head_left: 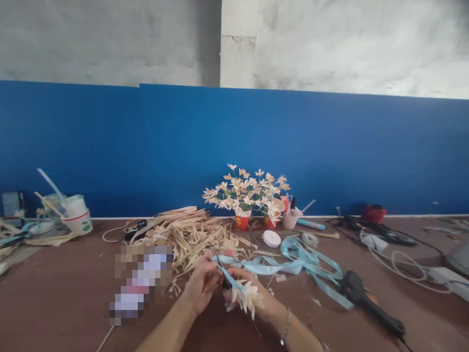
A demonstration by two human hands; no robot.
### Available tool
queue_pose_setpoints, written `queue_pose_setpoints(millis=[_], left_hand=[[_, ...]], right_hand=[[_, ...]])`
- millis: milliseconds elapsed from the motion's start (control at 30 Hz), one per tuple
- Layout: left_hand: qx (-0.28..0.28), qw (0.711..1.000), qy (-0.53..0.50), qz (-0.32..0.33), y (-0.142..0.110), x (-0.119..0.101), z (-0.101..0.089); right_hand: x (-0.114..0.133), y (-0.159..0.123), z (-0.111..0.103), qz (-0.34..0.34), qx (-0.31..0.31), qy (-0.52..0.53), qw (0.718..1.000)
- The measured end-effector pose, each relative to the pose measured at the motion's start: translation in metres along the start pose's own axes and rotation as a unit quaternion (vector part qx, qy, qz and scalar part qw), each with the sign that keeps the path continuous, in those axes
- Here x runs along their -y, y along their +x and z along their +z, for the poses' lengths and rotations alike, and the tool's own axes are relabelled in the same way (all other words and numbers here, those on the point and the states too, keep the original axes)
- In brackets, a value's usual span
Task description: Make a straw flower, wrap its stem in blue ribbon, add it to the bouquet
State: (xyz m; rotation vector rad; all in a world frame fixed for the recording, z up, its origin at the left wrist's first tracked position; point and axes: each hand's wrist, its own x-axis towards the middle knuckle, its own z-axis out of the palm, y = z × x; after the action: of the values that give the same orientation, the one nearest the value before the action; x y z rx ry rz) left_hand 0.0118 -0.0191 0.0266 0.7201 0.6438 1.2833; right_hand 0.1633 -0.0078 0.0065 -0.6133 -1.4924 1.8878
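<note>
My left hand (203, 281) is closed, its fingertips pinching a narrow blue ribbon (226, 274) beside the thin dark blades of what look like scissors (216, 255). My right hand (269, 305) curls around the dark handles, which its fingers partly hide. A pale husk flower (249, 297) lies against that same hand, petals pointing down and right, with the blue strip running up from its base. Both hands are close together above the brown table. From behind them a wider light-blue ribbon (295, 264) trails off in loops to the right.
A heap of dried husks (198, 232) lies beyond my hands. Behind it stand red pots (242, 221) of husk flowers and a cup of pens (290, 220). At right are a black glue gun (372, 303) and white cables (399, 266). A blurred-out phone-like object (141, 283) sits left.
</note>
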Motion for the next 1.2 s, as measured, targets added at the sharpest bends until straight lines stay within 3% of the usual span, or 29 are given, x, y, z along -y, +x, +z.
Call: queue_pose_setpoints(millis=[300,533,800,1200], left_hand=[[0.022,0.999,-0.022,0.007,0.000,0.001,-0.001],[0.021,0.999,-0.037,0.024,-0.001,-0.004,0.003],[0.012,1.000,0.011,0.010,0.006,-0.005,-0.008],[0.001,1.000,-0.004,0.006,0.009,-0.005,-0.012]], right_hand=[[-0.009,0.002,-0.004,-0.017,-0.008,-0.028,0.999],[0.007,-0.001,0.000,-0.066,-0.020,-0.110,0.992],[0.025,-0.005,-0.003,-0.066,-0.042,-0.152,0.985],[0.024,-0.001,-0.004,-0.090,-0.059,-0.192,0.975]])
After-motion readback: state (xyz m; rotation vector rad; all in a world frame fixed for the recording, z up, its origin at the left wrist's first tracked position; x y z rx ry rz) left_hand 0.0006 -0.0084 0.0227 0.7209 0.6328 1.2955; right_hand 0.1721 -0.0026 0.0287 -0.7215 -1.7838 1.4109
